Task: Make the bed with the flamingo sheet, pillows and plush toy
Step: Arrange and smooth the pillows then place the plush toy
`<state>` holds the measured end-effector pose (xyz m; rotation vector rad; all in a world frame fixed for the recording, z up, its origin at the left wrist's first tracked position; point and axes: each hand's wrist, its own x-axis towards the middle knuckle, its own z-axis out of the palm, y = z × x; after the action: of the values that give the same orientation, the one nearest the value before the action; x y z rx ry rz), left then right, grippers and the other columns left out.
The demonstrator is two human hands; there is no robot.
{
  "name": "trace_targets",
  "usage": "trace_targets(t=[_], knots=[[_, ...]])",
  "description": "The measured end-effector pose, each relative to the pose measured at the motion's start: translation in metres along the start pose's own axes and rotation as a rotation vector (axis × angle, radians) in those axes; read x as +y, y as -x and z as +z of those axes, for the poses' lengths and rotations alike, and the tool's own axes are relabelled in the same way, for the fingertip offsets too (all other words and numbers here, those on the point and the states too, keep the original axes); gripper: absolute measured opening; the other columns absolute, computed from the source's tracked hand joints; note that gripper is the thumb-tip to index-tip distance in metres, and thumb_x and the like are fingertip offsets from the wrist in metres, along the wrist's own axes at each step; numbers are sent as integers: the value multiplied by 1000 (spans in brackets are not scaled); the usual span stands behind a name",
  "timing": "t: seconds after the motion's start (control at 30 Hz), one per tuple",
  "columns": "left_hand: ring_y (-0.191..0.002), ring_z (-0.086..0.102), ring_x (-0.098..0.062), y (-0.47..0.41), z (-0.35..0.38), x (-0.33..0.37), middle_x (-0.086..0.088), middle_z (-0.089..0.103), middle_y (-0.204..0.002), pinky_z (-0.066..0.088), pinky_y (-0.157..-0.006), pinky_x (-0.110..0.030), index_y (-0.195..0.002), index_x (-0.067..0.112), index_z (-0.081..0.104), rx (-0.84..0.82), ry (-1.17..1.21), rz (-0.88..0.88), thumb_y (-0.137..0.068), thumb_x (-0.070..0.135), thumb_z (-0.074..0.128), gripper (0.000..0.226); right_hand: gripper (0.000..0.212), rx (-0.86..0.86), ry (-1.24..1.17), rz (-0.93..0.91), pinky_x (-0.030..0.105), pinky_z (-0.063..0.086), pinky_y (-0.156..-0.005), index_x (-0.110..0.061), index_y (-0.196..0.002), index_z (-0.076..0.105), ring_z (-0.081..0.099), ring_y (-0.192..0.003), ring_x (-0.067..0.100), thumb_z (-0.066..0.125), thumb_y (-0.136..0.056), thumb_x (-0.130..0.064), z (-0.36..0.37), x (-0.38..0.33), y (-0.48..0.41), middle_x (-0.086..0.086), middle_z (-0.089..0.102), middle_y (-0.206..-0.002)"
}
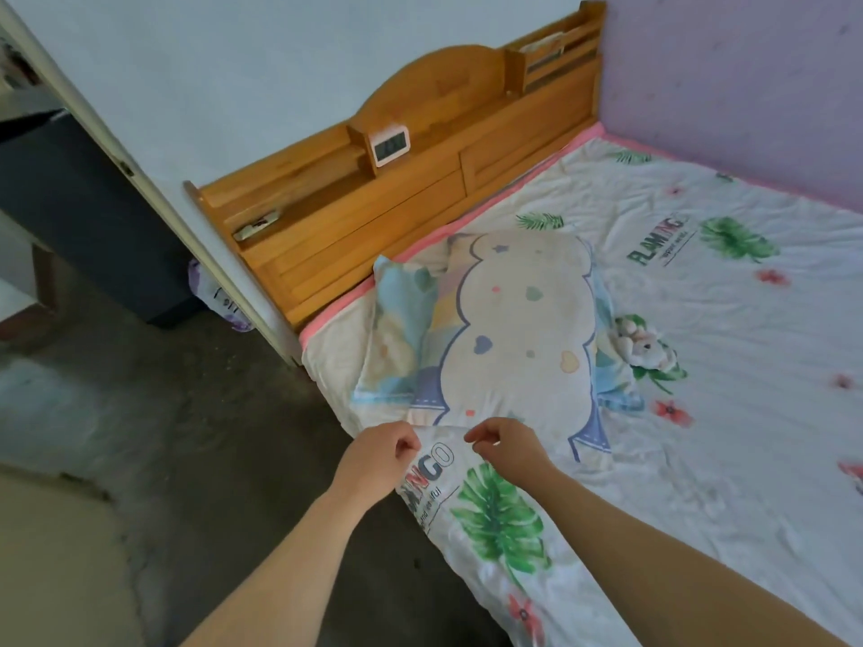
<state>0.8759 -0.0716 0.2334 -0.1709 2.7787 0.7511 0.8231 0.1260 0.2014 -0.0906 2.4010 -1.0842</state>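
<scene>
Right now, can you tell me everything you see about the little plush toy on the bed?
The plush toy is small, fluffy and cream-white, with small dark marks for a face. It is too blurry to tell what animal it is. It lies on the flamingo sheet, over a green leaf print. It is beside the stacked pillows, on the side nearer the purple wall, and seems to touch the lower one.

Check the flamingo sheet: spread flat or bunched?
Spread. The flamingo sheet lies flat from near edge to headboard, lightly wrinkled, pillows lying on it.
</scene>
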Motion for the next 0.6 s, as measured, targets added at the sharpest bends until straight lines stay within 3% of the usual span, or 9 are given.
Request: trace_targets(t=[0.13, 0.2, 0.27, 0.43, 0.6], knots=[[-84, 59, -3, -36, -14, -31, 17, 60, -89, 46, -75, -18, -91, 26, 63, -58, -12, 11, -92, 19, 55, 10, 27, 10, -28, 40, 17, 45, -57, -31, -81, 64, 51, -62, -2, 54, -87, -6, 10, -11, -34, 2, 67, -112], [-84, 59, -4, -62, -21, -48, 16, 61, -89, 49, -78, -21, -87, 28, 60, -112, -38, 39, -91, 20, 55, 10, 25, 29, -44, 91, 24, 50, -71, -23, -92, 69, 64, -79, 12, 53, -88, -5, 17, -20, -52, 2, 68, -107], [-82, 59, -7, -88, -33, -55, 12, 63, -87, 50, -79, -25, -84, 27, 60, -133, -33, 72, -90, 19, 55, 12, 24, 79, -81, 146, 26, 50, -78, -21, -96, 71, 65, -92, 19, 53, -88, -6, 20, -27, -65, 1, 69, -103], [-77, 56, -5, -152, -57, -61, 14, 58, -78, 38, -67, -12, -82, 26, 58, -215, -18, 226, -88, 15, 59, 13, 23, 203, -166, 257, 19, 41, -74, -20, -101, 71, 56, -86, 11, 55, -89, -9, 30, -45, -93, -1, 69, -105], [-77, 59, -12, -210, -61, -58, 6, 64, -80, 41, -63, -17, -81, 24, 61, -246, 25, 298, -86, 11, 61, 14, 23, 267, -230, 334, 18, 39, -75, -18, -105, 70, 54, -88, 7, 59, -87, -9, 31, -54, -109, -2, 68, -108]])
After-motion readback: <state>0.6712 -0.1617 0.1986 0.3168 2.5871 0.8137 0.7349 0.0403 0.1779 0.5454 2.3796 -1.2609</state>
